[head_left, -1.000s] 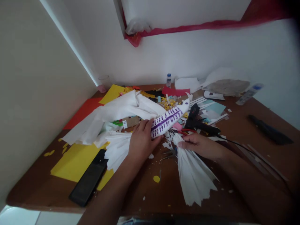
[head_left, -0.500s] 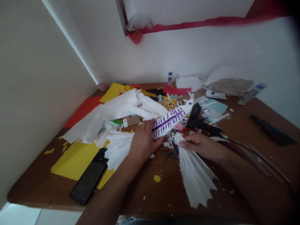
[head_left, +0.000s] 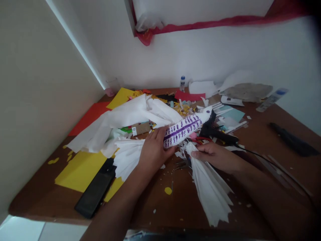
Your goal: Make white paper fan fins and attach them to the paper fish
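A white bird-like paper figure (head_left: 183,130) with purple marks along its body is held in my left hand (head_left: 153,149). Its head end, with a dark eye spot, points up and right. My right hand (head_left: 213,156) pinches the gathered narrow end of a pleated white crepe paper fan (head_left: 210,192), whose jagged wide end hangs toward the table's front. This narrow end lies just below the figure; whether they touch I cannot tell. Another pleated white paper piece (head_left: 128,156) spreads out left of my left wrist; its attachment is hidden by the hand.
A black glue gun (head_left: 218,133) with its cord lies beyond my right hand. On the brown table (head_left: 160,204) are yellow sheets (head_left: 80,170), a dark phone-like slab (head_left: 96,190), crumpled white paper (head_left: 120,115), pliers (head_left: 181,164), scraps and a glue bottle (head_left: 182,83).
The figure has tilted slightly, its head end shifting right and down toward the glue gun. The fan's wide end has swung a little lower and right. Both grips look the same.
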